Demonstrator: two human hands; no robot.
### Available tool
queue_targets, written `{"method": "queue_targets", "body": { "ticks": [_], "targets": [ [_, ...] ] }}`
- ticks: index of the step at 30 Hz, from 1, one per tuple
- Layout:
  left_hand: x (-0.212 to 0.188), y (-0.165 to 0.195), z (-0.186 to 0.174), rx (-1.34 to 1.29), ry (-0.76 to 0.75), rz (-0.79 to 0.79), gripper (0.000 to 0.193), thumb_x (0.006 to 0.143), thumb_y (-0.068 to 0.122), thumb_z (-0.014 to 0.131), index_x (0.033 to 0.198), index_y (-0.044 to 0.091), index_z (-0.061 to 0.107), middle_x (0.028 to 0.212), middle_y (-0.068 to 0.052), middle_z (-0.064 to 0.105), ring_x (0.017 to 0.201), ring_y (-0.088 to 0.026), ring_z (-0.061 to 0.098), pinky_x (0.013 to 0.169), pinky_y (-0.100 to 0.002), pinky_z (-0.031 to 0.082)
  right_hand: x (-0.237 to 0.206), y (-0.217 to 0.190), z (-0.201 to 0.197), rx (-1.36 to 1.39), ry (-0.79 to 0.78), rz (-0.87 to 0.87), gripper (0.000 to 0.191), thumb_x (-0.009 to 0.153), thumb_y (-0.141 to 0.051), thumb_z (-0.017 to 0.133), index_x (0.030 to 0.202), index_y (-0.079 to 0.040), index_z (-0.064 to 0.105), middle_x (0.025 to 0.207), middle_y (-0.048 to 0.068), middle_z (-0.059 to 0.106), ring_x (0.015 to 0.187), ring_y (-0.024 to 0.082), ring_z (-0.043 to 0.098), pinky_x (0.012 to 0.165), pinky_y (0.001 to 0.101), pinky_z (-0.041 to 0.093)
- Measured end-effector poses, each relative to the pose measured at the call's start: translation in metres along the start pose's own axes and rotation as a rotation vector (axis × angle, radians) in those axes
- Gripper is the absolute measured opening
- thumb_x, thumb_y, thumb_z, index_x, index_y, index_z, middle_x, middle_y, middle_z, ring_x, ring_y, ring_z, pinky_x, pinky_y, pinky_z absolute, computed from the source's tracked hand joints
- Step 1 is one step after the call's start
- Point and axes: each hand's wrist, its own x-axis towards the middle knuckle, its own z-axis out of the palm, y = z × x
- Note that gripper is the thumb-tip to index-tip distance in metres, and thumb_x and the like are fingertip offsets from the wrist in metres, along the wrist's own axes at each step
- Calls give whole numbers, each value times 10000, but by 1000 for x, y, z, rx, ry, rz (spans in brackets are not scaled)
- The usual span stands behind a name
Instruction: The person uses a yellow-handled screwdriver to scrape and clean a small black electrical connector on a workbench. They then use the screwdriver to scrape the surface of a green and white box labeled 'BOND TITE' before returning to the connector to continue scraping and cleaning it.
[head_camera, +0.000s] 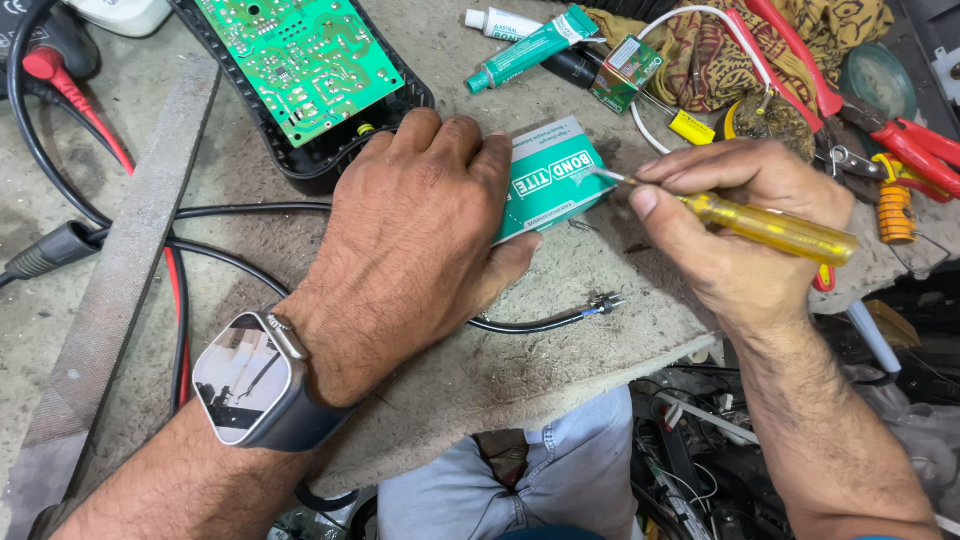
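On the grey worn mat (560, 350) that covers the workbench, the left hand (410, 240) lies flat with the palm down and the fingers close together, pressing on a teal and white glue box (555, 180) so that only the right part of the box shows. At this wrist sits a smartwatch (250, 385) with a dark strap. Just beside the box, the right hand (730, 230) pinches a screwdriver with a yellow transparent handle (770, 228) between thumb and fingers, and the thin metal tip (607, 176) touches the upper right edge of the box. Behind the left hand, a green circuit board (300, 60) rests inside a black plastic housing (330, 165), which the knuckles almost touch. A black cable with a small plug (560, 318) runs under the left hand and ends near the front edge of the mat. Farther back lie a teal glue tube (530, 48) and a small green carton (628, 68), near each other. At the right side, red-handled pliers (900, 135) lie on a patterned cloth (720, 50). At the left, a long grey metal file (120, 270) lies across red and black leads (180, 290).
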Motion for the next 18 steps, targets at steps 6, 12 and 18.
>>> {"method": "queue_targets", "body": {
  "ticks": [6,12,18],
  "targets": [
    [1,0,1,15,51,24,655,742,422,821,1120,-92,672,1001,-191,645,947,-341,611,782,-439,508,-1,1,-2,-133,-17,-109,232,941,34,818,958,-5,591,1005,154,732,936,207,756,840,306,624],
    [1,0,0,5,18,7,671,744,418,823,1150,-94,669,1012,-195,654,962,-347,612,788,-446,505,-2,1,-2,-82,-14,-112,231,932,15,817,941,-3,587,987,143,729,979,209,758,840,300,633],
    [0,1,0,9,24,11,683,735,417,826,1153,-98,664,1022,-200,652,977,-350,608,797,-446,505,-3,0,-2,-90,-43,-111,219,925,22,828,937,7,610,993,167,729,930,211,757,834,312,635]
  ]
}}
